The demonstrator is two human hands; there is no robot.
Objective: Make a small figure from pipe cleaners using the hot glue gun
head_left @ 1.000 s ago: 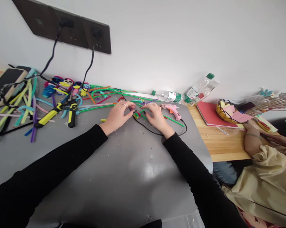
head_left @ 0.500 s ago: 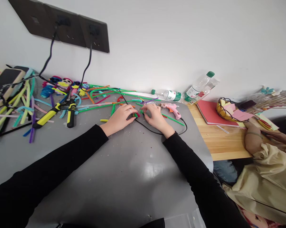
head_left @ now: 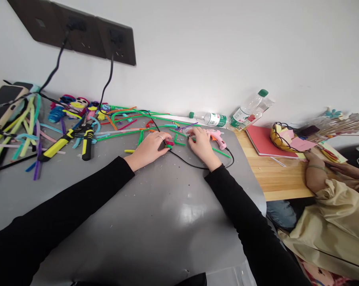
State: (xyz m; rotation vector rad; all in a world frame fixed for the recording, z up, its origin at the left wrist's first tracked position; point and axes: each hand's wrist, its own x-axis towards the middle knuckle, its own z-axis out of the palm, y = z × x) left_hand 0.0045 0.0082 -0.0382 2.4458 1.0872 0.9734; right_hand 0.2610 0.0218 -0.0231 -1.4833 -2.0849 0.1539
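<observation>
within left hand point(head_left: 149, 149), half-hidden red piece point(head_left: 169, 143)

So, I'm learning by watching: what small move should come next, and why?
Perhaps bring the right hand to the short bent green stem, if that hand is free: the stem lies between the hands, within easy reach, while the left hand holds the small red-and-green piece.
</observation>
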